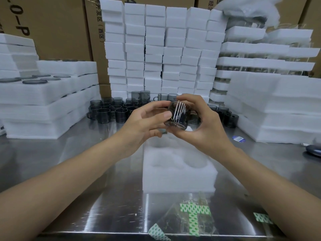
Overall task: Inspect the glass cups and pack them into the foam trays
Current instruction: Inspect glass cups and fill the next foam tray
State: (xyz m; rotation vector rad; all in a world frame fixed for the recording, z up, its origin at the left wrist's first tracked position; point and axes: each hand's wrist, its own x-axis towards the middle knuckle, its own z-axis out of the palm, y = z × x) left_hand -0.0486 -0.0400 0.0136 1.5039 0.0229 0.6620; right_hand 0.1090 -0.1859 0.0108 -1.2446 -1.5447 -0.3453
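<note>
I hold one smoky grey glass cup [177,115] in the air between both hands, tilted on its side above the table. My left hand [147,122] grips its left side with thumb and fingers. My right hand [203,122] cups it from the right and underneath. Below the cup lies a white foam tray [178,178] with round hollows; the ones I can see are empty. A cluster of several more grey glass cups [111,112] stands on the steel table [86,171] behind my hands.
White foam blocks [156,49] are stacked high at the back. Filled foam trays [43,94] pile up at left, more trays [278,105] at right. Clear bags with green-patterned tape [192,218] lie at the near edge. Cardboard boxes [52,23] stand behind.
</note>
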